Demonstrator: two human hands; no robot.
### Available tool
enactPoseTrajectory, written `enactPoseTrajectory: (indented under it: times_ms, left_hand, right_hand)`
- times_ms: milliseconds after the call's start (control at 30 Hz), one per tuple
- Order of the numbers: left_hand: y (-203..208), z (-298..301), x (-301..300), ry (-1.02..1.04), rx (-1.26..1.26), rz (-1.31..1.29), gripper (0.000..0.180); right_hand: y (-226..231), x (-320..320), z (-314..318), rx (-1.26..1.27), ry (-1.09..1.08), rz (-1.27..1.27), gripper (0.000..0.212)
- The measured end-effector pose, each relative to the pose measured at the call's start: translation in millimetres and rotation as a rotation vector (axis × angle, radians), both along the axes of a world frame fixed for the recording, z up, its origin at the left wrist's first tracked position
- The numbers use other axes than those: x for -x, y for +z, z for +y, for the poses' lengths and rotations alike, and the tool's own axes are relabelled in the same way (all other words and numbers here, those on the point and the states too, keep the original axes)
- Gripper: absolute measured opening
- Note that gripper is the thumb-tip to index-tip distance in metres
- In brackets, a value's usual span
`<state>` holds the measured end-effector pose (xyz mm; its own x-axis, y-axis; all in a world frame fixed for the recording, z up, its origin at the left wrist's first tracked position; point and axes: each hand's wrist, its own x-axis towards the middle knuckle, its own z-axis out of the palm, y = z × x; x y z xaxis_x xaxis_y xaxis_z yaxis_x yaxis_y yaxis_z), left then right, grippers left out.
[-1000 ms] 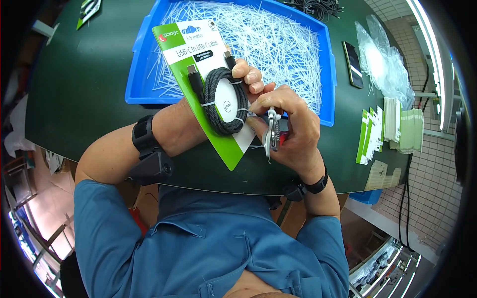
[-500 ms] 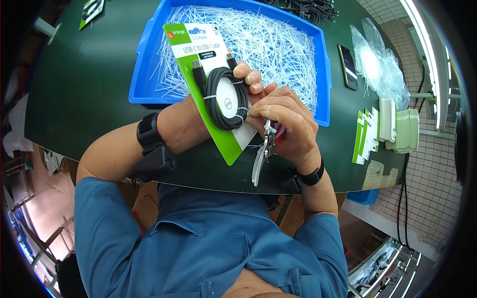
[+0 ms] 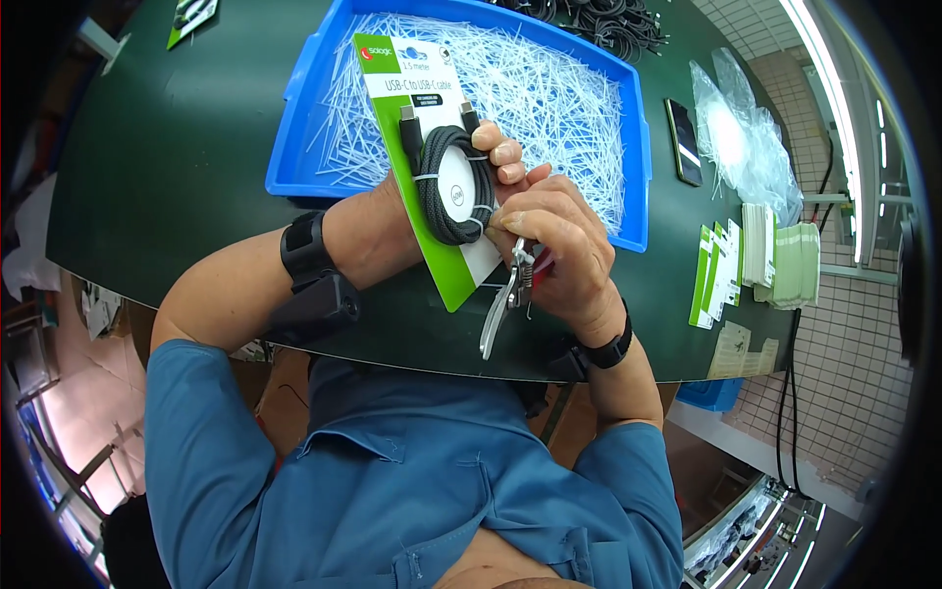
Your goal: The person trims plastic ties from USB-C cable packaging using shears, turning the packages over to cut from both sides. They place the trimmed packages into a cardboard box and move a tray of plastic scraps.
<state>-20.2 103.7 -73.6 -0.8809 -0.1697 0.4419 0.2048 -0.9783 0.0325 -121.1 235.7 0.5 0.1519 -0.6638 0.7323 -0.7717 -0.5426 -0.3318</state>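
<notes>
My left hand [image 3: 502, 157] holds a white-and-green packaging card [image 3: 434, 67] from behind, its fingertips curled round the right edge. On the card's front lies a coiled black braided cable [image 3: 435, 201] with two dark connectors, fastened by white ties. At the card's lower right edge, the fingertips of my right hand [image 3: 569, 236] pinch together beside a tie; what lies between them is too small to make out. That same hand grips a silver spring-loaded pliers-like tool [image 3: 498, 316], which hangs below the fingers and points toward me. Its upper part is hidden in the palm.
Behind my hands stands a blue tray [image 3: 638, 211] full of white plastic ties [image 3: 559, 108]. Black cables [image 3: 618, 25] lie beyond it. To the right are a phone [image 3: 683, 142], clear plastic bags [image 3: 746, 142] and stacked cards [image 3: 790, 265]. Another packaged card [image 3: 191, 18] lies far left.
The card has shifted a little up and right and stands slightly more upright. My right hand and the tool have moved slightly left and up. Both hands keep their holds.
</notes>
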Motion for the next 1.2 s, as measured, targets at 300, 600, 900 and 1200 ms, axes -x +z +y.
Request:
enactPoseTrajectory:
  times_ms: [300,600,900,1200]
  left_hand:
    - [29.0,-67.7,4.6,0.107,0.163,-0.044,0.043]
    - [105.8,-98.7,-55.7,0.338,0.604,-0.259,0.063]
    - [59.8,-96.3,-295.8,1.053,1.043,-0.696,0.037]
    - [86.6,-105.7,-401.4,1.759,1.201,-1.487,0.056]
  right_hand:
    - [9.7,-3.2,12.0,-0.168,0.084,-0.209,0.044]
    - [15.9,19.9,7.4,-0.144,-0.252,-0.154,0.040]
    - [-6.2,62.2,38.2,-0.168,-0.705,-0.212,0.036]
    - [0.7,67.1,35.7,-0.246,-0.580,-0.384,0.038]
